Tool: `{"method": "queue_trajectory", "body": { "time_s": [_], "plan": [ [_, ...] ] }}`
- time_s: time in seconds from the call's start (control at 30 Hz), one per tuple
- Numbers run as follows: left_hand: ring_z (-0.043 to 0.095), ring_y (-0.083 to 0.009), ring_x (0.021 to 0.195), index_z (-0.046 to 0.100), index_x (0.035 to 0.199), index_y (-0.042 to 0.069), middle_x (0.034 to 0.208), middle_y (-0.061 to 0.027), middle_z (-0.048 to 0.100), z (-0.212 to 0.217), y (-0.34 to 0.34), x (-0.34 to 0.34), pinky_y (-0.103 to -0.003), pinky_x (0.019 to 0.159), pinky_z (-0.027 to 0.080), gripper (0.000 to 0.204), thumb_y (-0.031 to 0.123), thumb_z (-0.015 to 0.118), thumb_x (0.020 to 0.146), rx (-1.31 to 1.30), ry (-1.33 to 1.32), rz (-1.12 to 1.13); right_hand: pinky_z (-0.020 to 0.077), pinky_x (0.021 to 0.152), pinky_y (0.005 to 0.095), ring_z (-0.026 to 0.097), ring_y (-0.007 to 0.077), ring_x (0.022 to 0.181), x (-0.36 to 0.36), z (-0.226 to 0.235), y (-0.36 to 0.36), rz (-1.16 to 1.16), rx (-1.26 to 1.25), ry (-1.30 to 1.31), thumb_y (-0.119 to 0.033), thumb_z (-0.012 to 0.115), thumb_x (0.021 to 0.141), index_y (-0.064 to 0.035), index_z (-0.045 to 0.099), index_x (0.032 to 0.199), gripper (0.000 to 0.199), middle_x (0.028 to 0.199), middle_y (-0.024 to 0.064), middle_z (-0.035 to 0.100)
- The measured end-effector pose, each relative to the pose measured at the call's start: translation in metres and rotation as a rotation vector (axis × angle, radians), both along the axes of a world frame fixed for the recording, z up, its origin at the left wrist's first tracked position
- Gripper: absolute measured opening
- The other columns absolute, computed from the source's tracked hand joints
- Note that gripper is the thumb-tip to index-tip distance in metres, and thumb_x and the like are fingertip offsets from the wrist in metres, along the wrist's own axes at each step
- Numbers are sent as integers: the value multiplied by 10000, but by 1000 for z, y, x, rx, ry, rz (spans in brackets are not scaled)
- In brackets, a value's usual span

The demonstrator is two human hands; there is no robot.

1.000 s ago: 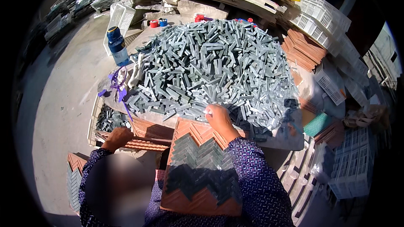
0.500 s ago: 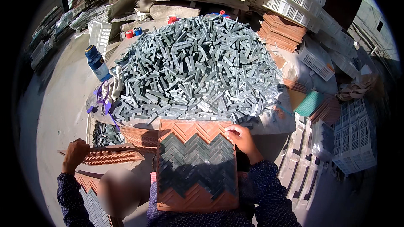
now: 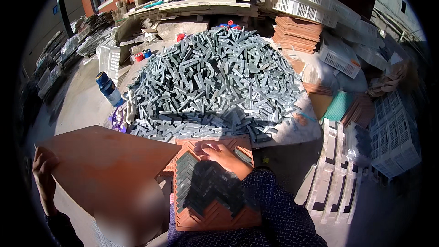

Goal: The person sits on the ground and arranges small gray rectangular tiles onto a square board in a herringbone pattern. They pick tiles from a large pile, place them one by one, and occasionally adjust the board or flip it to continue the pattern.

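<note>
At the left, my left hand (image 3: 45, 162) grips the outer edge of an orange-brown tray (image 3: 109, 158), raised and tilted with its plain flat side in view. In front of me lies a second orange-brown tray (image 3: 215, 222) with zigzag ridges, partly filled with dark grey strip tiles (image 3: 187, 174) in a herringbone pattern. Over its upper part reaches my right hand (image 3: 222, 155), fingers stretched to the left with no tile visible in them. Whether the fingertips touch the tray cannot be made out. My right hand and its shadow cover part of the pattern.
A large heap of loose grey strip tiles (image 3: 215, 77) fills the table beyond the tray. A blue bottle (image 3: 109, 90) stands left of it. Stacked orange-brown trays (image 3: 297, 34), white crates (image 3: 304, 7) and a pallet (image 3: 331, 169) are on the right.
My left hand has moved outward and lifted the tray, turning its flat side into view. My right hand has left the front tray's right edge and moved left over the tiles.
</note>
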State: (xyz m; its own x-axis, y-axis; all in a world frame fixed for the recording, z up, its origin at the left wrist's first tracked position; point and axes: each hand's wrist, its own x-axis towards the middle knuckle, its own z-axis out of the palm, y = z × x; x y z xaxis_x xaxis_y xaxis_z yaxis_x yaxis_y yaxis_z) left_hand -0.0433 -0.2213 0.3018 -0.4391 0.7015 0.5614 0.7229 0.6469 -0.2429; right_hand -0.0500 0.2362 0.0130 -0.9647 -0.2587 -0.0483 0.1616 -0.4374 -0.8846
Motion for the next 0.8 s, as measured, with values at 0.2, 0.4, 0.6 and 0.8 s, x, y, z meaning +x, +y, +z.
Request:
{"method": "queue_trajectory", "body": {
  "time_s": [0.2, 0.4, 0.6, 0.8],
  "plan": [
    [584, -326, 848, 566, 956, 8, 902, -144, 605, -10, 40, -3, -426, 786, 512, 267, 75, 647, 711, -109, 296, -138, 422, 966, 510, 437, 316, 1273, 3, 50, 4, 414, -680, 9, -803, 426, 742, -87, 222, 1466, 1038, 1465, 147, 355],
    [493, -381, 1180, 597, 1135, 23, 1182, -160, 574, -42, 28, -13, -476, 977, 422, 358, 59, 664, 785, 113, 149, 140, 400, 1003, 393, 491, 244, 1214, 9, 58, 26, 54, -639, -26, -212, 531, 942, -1, 217, 1447, 631, 1373, 176, 444],
    [334, -297, 1354, 340, 1425, 91, 1472, -145, 338, -110, 100, -70, -455, 1071, 338, 682, 373, 631, 876, 1212, -437, -166, 429, 965, 376, 544, 252, 1140, 19, 109, 34, -253, -507, 132, -105, 530, 914, 2, 213, 1450, 632, 1271, 201, 522],
    [356, -275, 1330, 283, 1433, 17, 1466, -170, 315, -177, 149, -42, -405, 1065, 347, 717, 437, 545, 913, 1824, -1319, -384, 420, 840, 208, 542, 62, 936, 36, 123, 24, -449, -272, 296, -82, 519, 926, 28, 286, 1430, 566, 1152, 71, 597]
  ]
}}
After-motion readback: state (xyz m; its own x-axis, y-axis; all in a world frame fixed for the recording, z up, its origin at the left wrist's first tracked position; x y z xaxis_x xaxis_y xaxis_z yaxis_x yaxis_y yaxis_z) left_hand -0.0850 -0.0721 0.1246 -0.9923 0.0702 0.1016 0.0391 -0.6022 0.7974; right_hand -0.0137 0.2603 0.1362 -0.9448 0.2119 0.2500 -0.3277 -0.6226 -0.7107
